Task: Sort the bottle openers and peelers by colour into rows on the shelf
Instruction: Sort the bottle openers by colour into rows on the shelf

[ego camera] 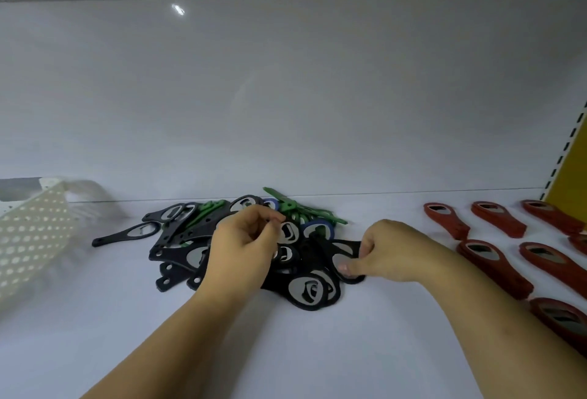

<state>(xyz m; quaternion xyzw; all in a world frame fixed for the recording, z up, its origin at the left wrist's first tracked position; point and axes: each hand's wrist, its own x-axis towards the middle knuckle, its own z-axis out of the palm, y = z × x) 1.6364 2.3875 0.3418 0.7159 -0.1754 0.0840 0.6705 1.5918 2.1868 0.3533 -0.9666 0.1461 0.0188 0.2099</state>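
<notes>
The pile of black, blue and green plastic openers and peelers lies on the white shelf. My right hand pinches a black metal-faced opener at the pile's right edge. My left hand curls over the pile; I cannot tell whether it grasps anything. Red plastic openers lie in rows right of the pile.

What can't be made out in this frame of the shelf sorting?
Head view throughout.
Left hand: its curled fingers hide whether it holds anything.
Green plastic peelers: partly under black bottle openers, uncountable.
Red bottle openers: rows cut by right edge.
White perforated basket: blurred, cut by left edge, contents unseen.
Right hand: covers part of the black bottle opener it pinches.
</notes>
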